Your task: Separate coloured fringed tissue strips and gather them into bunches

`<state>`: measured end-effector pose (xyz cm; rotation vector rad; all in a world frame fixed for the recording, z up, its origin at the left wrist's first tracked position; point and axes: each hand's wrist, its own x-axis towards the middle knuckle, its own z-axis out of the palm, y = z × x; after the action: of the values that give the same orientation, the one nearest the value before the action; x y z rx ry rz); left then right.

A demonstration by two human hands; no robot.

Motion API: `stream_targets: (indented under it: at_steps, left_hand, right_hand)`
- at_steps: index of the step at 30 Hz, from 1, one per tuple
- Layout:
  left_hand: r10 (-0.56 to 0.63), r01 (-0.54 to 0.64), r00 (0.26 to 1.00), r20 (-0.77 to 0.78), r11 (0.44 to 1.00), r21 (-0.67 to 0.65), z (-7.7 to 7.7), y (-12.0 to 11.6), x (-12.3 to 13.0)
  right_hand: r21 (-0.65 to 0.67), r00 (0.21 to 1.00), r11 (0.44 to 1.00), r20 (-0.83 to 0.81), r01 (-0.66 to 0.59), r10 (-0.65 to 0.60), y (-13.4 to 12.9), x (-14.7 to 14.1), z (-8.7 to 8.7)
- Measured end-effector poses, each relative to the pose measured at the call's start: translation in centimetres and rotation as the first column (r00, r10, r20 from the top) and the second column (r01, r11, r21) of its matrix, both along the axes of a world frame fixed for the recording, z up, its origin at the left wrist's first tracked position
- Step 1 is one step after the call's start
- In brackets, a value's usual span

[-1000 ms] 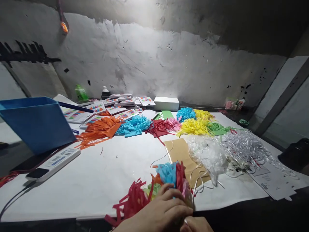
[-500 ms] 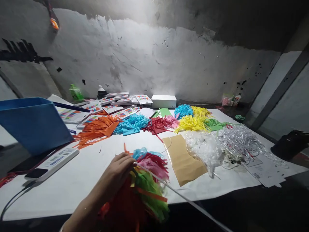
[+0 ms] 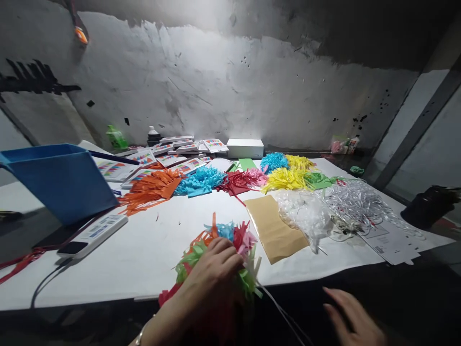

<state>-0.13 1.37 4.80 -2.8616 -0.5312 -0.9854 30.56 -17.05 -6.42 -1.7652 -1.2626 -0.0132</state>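
Note:
My left hand (image 3: 218, 266) is closed over a bunch of multicoloured fringed paper tassels (image 3: 192, 257) at the table's front edge. Orange, blue, red, pink and green strips stick out around its fingers, and the palm hides the middle of the bunch. A white string (image 3: 275, 303) runs from the bunch down to the lower right, hanging slack. To the right, beyond the front edge, my right hand (image 3: 355, 317) is open with thumb and fingers apart and nothing in it. It is clear of both the string and the tassels.
Fringed bundles in orange (image 3: 153, 190), blue (image 3: 201, 181), red (image 3: 239, 181) and yellow (image 3: 286, 179) line the back. A brown cardboard sheet (image 3: 275, 233), clear plastic (image 3: 306, 214) and silvery string (image 3: 355, 202) lie right. Left are a blue bin (image 3: 65, 182) and white power bank (image 3: 95, 235).
My left hand has moved right and down over the tassel bunch. The string, earlier stretched taut to the lower right, now hangs looser. My right hand has come into view, empty.

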Motion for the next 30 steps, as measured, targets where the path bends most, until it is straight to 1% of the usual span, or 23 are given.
stream_targets:
  at_steps: [1, 2, 3, 4, 5, 6, 7, 8, 10, 12, 14, 16, 17, 19, 21, 22, 24, 25, 26, 27, 29, 30]
  left_hand:
    - [-0.022, 0.022, 0.999, -0.026, 1.0, -0.016, 0.1, -0.8, 0.4]
    - [-0.046, 0.044, 0.998, -0.048, 0.998, -0.037, 0.1, -1.4, 0.6]
    - [-0.066, 0.063, 0.996, -0.059, 0.996, -0.064, 0.2, -2.0, 0.7]
    - [-0.082, 0.075, 0.995, -0.062, 0.992, -0.101, 0.3, -2.4, 0.5]
    - [-0.098, 0.09, 0.994, -0.049, 0.986, -0.141, 0.4, -2.6, 0.3]
    - [-0.117, 0.109, 0.993, -0.03, 0.975, -0.193, 0.4, -2.7, -0.1]
    - [-0.14, 0.133, 0.99, -0.01, 0.958, -0.255, 0.4, -2.7, -0.6]
    - [-0.166, 0.161, 0.986, 0.011, 0.937, -0.31, 0.2, -2.7, -1.0]
    - [-0.195, 0.197, 0.98, 0.045, 0.904, -0.379, -0.2, -2.8, -1.8]
    - [-0.166, 0.183, 0.983, 0.078, 0.906, -0.381, -0.7, -3.3, -2.1]
    - [-0.142, 0.179, 0.981, 0.13, 0.923, -0.34, -0.9, -4.0, -1.8]
    - [-0.183, 0.236, 0.965, 0.188, 0.918, -0.319, -0.7, -4.7, -1.3]
    - [-0.222, 0.284, 0.952, 0.213, 0.9, -0.331, -0.5, -5.0, -1.0]
    - [-0.249, 0.358, 0.923, 0.295, 0.838, -0.411, -0.2, -5.3, -0.9]
    - [-0.197, 0.372, 0.917, 0.346, 0.736, -0.566, -0.3, -5.3, -1.2]
    - [-0.155, 0.355, 0.925, 0.347, 0.676, -0.646, -0.7, -5.3, -1.5]
    - [-0.092, 0.309, 0.946, 0.311, 0.551, -0.775, -1.9, -5.4, -2.0]
    - [-0.08, 0.292, 0.953, 0.292, 0.502, -0.814, -2.7, -5.5, -2.1]
    - [-0.057, 0.277, 0.956, 0.286, 0.482, -0.831, -3.5, -5.7, -2.1]
    - [-0.034, 0.265, 0.958, 0.286, 0.488, -0.831, -4.3, -5.9, -2.0]
    - [0.01, 0.218, 0.964, 0.267, 0.55, -0.806, -5.6, -6.3, -1.8]
    - [0.013, 0.192, 0.969, 0.246, 0.582, -0.79, -5.9, -6.4, -1.8]
  right_hand:
    - [0.057, 0.989, 0.99, 0.07, -0.133, 0.129, 1.8, -3.1, 1.5]
    - [0.093, 0.959, 0.959, 0.124, -0.268, 0.256, 3.5, -6.1, 3.1]
    - [0.086, 0.905, 0.907, 0.152, -0.412, 0.397, 5.0, -8.8, 4.7]
    - [0.057, 0.847, 0.847, 0.109, -0.529, 0.521, 6.3, -11.1, 6.1]
    - [0.051, 0.806, 0.804, 0.024, -0.592, 0.592, 7.2, -12.7, 7.3]
    - [0.054, 0.769, 0.771, -0.06, -0.634, 0.636, 7.7, -13.7, 8.2]
    - [0.063, 0.736, 0.746, -0.127, -0.663, 0.665, 7.9, -14.1, 8.6]
    - [0.076, 0.71, 0.728, -0.171, -0.682, 0.683, 7.9, -14.2, 8.8]
    - [0.098, 0.681, 0.706, -0.199, -0.701, 0.704, 7.4, -13.5, 8.2]
    - [0.105, 0.692, 0.72, -0.211, -0.686, 0.691, 6.8, -12.7, 7.2]
    - [0.084, 0.716, 0.747, -0.234, -0.659, 0.658, 6.5, -12.5, 6.1]
    - [0.039, 0.742, 0.765, -0.216, -0.643, 0.634, 6.4, -13.0, 5.1]
    - [0.023, 0.746, 0.762, -0.189, -0.647, 0.639, 6.4, -13.4, 4.6]
    - [0.019, 0.747, 0.757, -0.147, -0.653, 0.649, 6.3, -14.1, 3.9]
    - [0.055, 0.735, 0.753, -0.184, -0.656, 0.653, 6.2, -14.3, 3.5]
    - [0.077, 0.728, 0.755, -0.215, -0.652, 0.651, 6.1, -14.3, 3.4]
    - [0.102, 0.72, 0.765, -0.279, -0.636, 0.636, 5.9, -13.9, 3.4]
    - [0.111, 0.706, 0.762, -0.313, -0.638, 0.636, 5.9, -13.8, 3.6]
    - [0.113, 0.687, 0.757, -0.349, -0.644, 0.637, 5.9, -13.7, 3.7]
    - [0.112, 0.665, 0.746, -0.381, -0.656, 0.642, 6.0, -13.7, 3.9]
    - [0.112, 0.621, 0.711, -0.405, -0.694, 0.67, 6.2, -14.0, 4.3]
    - [0.11, 0.621, 0.703, -0.388, -0.703, 0.682, 6.4, -14.1, 4.3]
